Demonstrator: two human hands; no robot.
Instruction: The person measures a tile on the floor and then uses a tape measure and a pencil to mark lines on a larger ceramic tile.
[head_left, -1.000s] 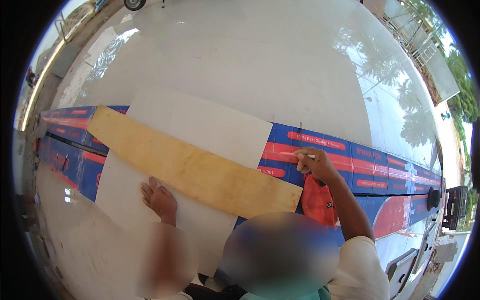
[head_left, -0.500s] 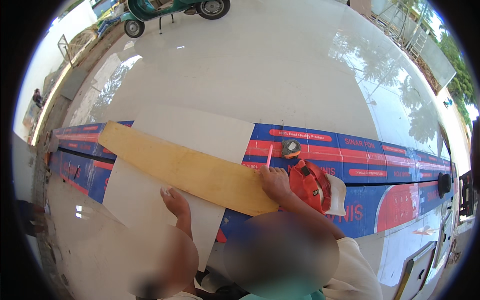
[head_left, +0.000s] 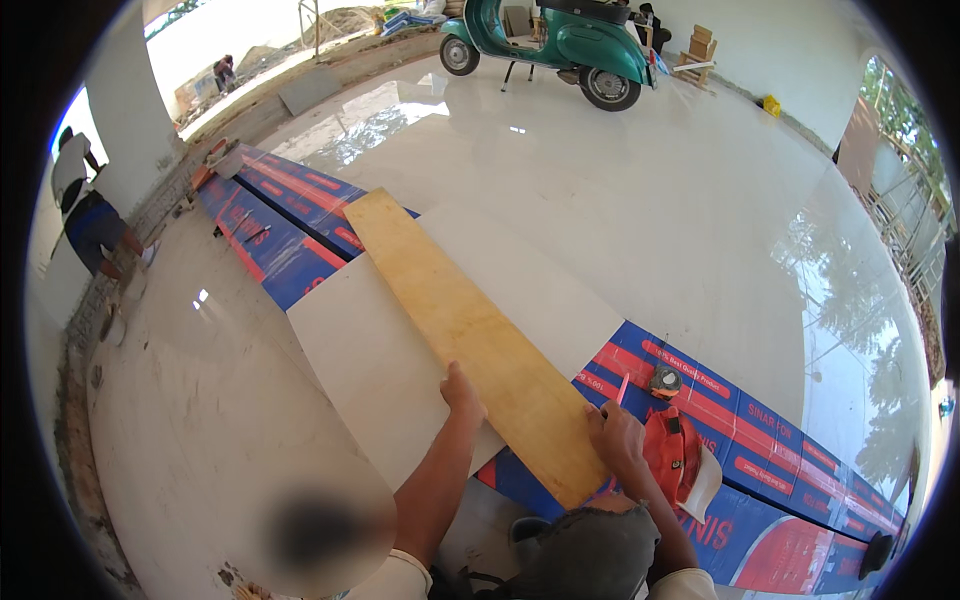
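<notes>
A long, pale wooden board (head_left: pixel 470 325) lies slantwise across a large white tile or panel (head_left: pixel 375 370). My left hand (head_left: pixel 462 393) is at the board's near edge, fingers curled against it; the fingertips are partly hidden. At the board's near right end, my right hand (head_left: pixel 618 440) is closed around a pink pen or marker (head_left: pixel 624 388), which points up out of the fist. That hand also touches the edge of the board. A tape measure (head_left: pixel 665 381) and a red cap with a white brim (head_left: pixel 680 458) sit just right of my right hand.
Blue and red cardboard boxes (head_left: pixel 760 450) run in a line under the panel. Glossy floor (head_left: pixel 650 190) surrounds them. A green scooter (head_left: pixel 560 45) stands at the back. At the left, a person (head_left: pixel 90 215) bends by the wall. A dark round object (head_left: pixel 876 553) rests at the right end.
The view has swung left, so the board looks steeper and the scooter shows more fully. My left hand has come up against the board's edge. My right hand still holds the pink pen.
</notes>
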